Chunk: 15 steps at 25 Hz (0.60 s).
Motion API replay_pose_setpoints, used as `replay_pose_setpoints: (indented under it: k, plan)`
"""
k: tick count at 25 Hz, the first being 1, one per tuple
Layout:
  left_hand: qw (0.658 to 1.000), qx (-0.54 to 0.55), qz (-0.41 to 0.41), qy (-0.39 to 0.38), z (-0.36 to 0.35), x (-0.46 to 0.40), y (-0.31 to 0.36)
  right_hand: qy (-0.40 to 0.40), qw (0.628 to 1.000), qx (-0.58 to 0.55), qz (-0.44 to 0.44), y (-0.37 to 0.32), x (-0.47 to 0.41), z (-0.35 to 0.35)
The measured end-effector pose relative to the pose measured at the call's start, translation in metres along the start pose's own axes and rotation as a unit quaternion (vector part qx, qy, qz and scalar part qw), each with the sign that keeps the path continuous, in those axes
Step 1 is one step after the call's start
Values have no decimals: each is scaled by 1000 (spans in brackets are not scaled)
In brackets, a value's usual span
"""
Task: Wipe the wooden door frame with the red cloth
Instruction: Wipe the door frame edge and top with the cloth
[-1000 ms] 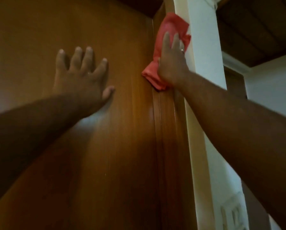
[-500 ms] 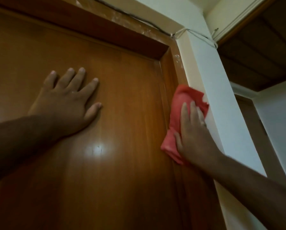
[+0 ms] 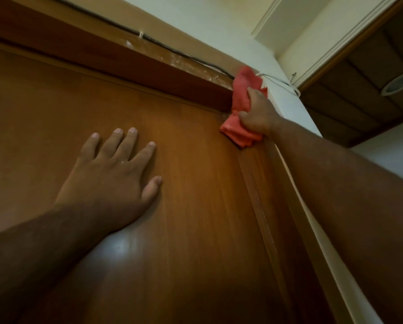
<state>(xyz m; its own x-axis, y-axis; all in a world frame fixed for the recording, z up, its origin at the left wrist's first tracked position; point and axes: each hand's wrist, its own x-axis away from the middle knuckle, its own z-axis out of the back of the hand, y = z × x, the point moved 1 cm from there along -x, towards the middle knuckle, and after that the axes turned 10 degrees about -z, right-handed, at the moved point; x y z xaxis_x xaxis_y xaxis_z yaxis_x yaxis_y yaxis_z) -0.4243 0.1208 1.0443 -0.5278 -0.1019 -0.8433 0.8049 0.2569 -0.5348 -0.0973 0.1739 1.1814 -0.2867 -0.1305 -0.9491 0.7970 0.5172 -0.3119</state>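
Since half a second ago, the right hand (image 3: 256, 115) has climbed the upright of the wooden door frame (image 3: 261, 178) and is now working at the frame's top right corner, where upright and head piece meet. The camera has tilted upward too, so more of the wall above the door is showing. The left hand (image 3: 116, 174) has kept its place on the door.

The right hand is gripping the red cloth (image 3: 242, 90), its fingers curled closed around the bunched fabric. The cloth is pressing against the frame in that top right corner; one fold is sticking up above the knuckles toward the wall, and another is hanging below the hand against the top right corner of the door (image 3: 196, 230).

The left hand is lying flat on the door's upper part, left of the cloth and well apart from it, fingers spread wide and holding nothing. Its palm is touching the wood.

A dark cable (image 3: 163, 46) is running along the top edge of the frame's head piece. A white cord (image 3: 282, 84) is showing on the white wall (image 3: 296, 106) just right of the cloth.
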Motion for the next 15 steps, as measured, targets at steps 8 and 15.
replay_pose_setpoints:
  k: [8, 15]
  plan:
    - [1000, -17, -2, 7, -1, -2, 2, 24, 999, 34, 7, -5, -13, -13]
    - [999, -35, 11, -3, -4, -3, 5, 36, 981, -66, 178, -101, 8, -30]
